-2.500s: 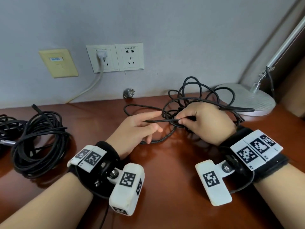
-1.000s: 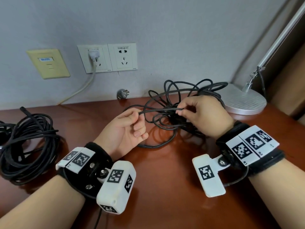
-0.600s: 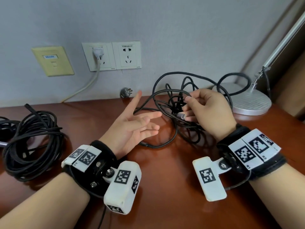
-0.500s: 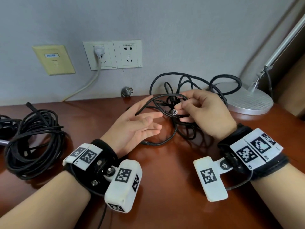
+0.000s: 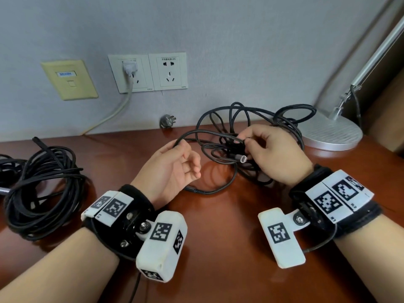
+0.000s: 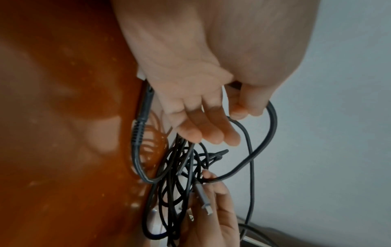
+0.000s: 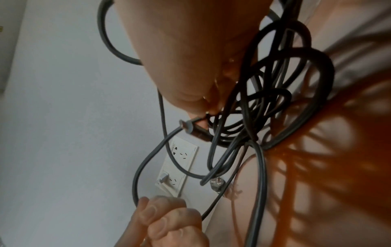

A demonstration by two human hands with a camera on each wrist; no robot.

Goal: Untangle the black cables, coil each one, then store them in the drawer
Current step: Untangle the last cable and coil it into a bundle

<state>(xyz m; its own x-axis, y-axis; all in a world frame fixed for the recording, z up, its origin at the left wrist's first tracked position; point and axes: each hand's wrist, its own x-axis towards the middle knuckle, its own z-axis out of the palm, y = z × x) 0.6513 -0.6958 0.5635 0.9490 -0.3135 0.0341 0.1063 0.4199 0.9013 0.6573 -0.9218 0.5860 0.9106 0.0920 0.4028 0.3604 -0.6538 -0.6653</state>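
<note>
The tangled cable (image 5: 244, 136) sits on the desk (image 5: 218, 248) btwn the hands, mostly under and behind the right hand (image 5: 277, 154), near the lamp base (image 5: 332, 132). Right hand pinches a strand w/ thumb and forefinger — a metal-tipped plug (image 5: 240, 159) pokes out below its fingers. Left hand (image 5: 172, 169) pinches a loop of the same cable at thumb and forefinger, other fingers loosely curled. A coiled bundle (image 5: 41, 189) lies well apart at left. How many cables are in the tangle — can't tell; no drawer in view, and wrist views are blurry.
</note>
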